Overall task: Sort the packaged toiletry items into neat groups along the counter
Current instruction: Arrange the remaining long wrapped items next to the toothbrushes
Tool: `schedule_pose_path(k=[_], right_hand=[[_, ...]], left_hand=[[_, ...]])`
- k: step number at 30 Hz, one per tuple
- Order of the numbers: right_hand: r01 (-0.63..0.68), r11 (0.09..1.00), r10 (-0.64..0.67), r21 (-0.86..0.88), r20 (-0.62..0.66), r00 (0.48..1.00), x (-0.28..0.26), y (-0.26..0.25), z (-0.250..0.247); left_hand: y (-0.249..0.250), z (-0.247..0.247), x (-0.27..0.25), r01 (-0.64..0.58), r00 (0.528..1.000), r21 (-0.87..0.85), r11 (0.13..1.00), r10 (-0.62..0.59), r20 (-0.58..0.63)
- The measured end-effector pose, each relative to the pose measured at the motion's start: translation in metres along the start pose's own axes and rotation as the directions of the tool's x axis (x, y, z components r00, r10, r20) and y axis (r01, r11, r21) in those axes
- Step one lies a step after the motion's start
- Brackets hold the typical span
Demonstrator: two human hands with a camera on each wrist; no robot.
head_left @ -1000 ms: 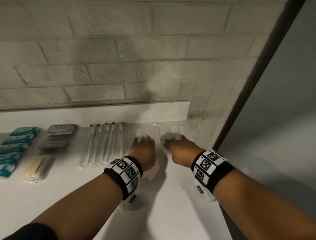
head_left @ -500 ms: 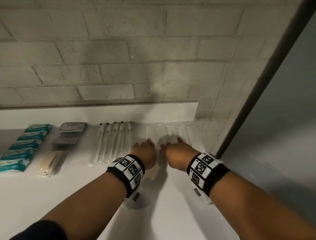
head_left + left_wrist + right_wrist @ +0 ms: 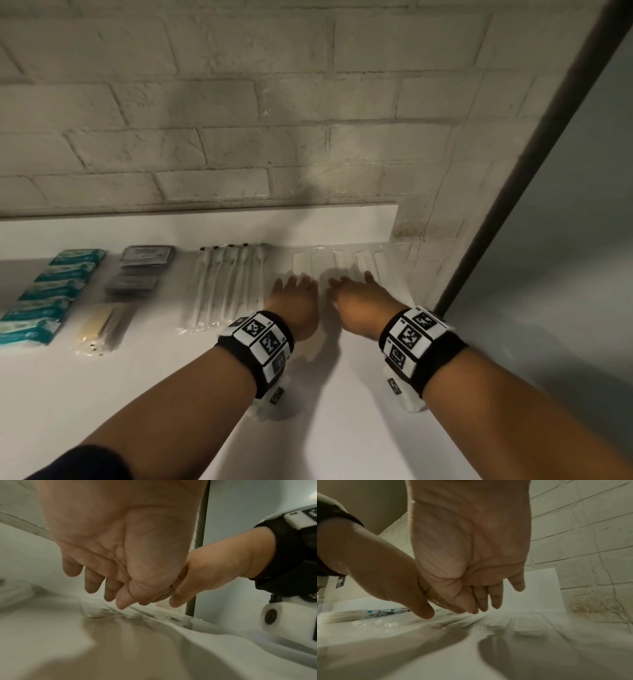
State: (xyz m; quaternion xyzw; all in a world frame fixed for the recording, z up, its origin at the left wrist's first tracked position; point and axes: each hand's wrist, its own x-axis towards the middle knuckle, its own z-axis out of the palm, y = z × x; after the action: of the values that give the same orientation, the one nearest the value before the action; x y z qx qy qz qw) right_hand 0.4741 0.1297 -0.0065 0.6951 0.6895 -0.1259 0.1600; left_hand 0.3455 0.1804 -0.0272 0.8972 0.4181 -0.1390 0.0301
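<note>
A row of clear-wrapped white packets (image 3: 342, 262) lies at the counter's far right against the back ledge. My left hand (image 3: 296, 284) and right hand (image 3: 352, 284) are side by side, palms down, at the near ends of these packets. In the left wrist view my left hand (image 3: 109, 588) hangs with relaxed fingers just above the packets (image 3: 137, 615) and holds nothing. The right wrist view shows my right hand (image 3: 481, 599) the same way over the packets (image 3: 522, 627), beside the left hand (image 3: 393, 581).
Left of the hands lie wrapped toothbrushes (image 3: 226, 284), grey sachets (image 3: 144, 267), a beige packet (image 3: 99, 325) and teal packets (image 3: 51, 294). The counter (image 3: 308, 411) ends at the right by a dark door frame (image 3: 513, 205). A brick wall stands behind.
Both hands have drawn back slightly from the white packets, whose row now lies more even against the ledge. The head view has shifted a little to the right.
</note>
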Motion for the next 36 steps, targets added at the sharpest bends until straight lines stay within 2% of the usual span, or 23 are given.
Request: schedule_pose_path(k=[2,4,9,16,19,22,27,36], right_hand=[[-0.092,0.996,0.092,0.016,-0.001,0.996,-0.002,0.005,0.000],[-0.158,0.987,0.156,0.040,0.051,0.987,-0.006,0.008,0.000],[-0.152,0.986,0.147,0.065,0.078,0.986,-0.005,0.012,0.003],[-0.141,0.986,0.133,0.090,0.089,0.987,-0.006,0.011,0.003],[-0.194,0.977,0.189,0.087,0.066,0.980,-0.011,0.023,0.002],[-0.270,0.963,0.267,0.018,0.093,0.959,-0.015,0.037,0.005],[-0.289,0.956,0.282,0.047,0.121,0.952,-0.009,0.042,0.012],[-0.262,0.963,0.252,0.064,0.140,0.958,-0.007,0.045,0.013]], left_hand=[[0.005,-0.001,0.001,-0.053,0.999,0.000,0.999,0.053,0.004],[0.009,0.000,0.002,-0.082,0.996,0.025,0.996,0.081,0.023],[0.010,0.002,0.002,-0.084,0.997,0.073,0.994,0.083,0.005],[0.012,0.000,0.002,-0.072,0.997,0.057,0.996,0.071,0.017],[0.017,-0.003,0.002,-0.077,0.996,0.041,0.996,0.079,-0.033],[0.030,-0.007,0.006,-0.162,0.983,0.048,0.986,0.165,-0.074],[0.042,-0.009,0.013,-0.200,0.980,0.066,0.978,0.200,0.005],[0.040,-0.010,0.013,-0.220,0.976,0.079,0.972,0.220,0.006]])
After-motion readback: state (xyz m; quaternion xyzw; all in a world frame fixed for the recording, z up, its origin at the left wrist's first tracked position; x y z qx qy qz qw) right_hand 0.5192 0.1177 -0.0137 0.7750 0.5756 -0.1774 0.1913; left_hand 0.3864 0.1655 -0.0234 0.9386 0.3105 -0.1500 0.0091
